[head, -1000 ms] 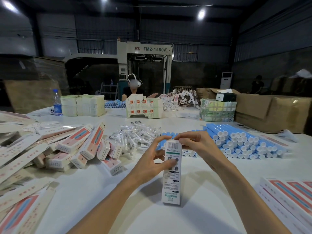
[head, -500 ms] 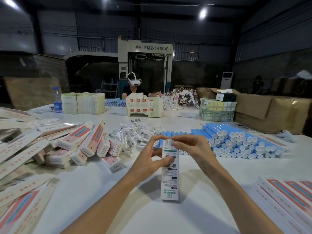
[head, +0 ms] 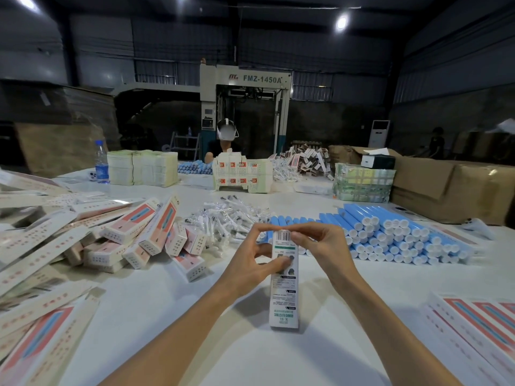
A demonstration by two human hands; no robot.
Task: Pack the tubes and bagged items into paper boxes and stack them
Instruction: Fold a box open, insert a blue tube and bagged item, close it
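Fingers (head: 304,228) at top of paper box (head: 284,299)

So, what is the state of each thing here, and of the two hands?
paper box: upright on the table, held at its top end
left hand: grips the box, thumb on its front
right hand: pinches the box top
blue tubes: lying stacked, white caps on
bagged items: loose heap
pink boxes: folded up, lying in a heap
water bottle: upright, capped
brown carton: flap open
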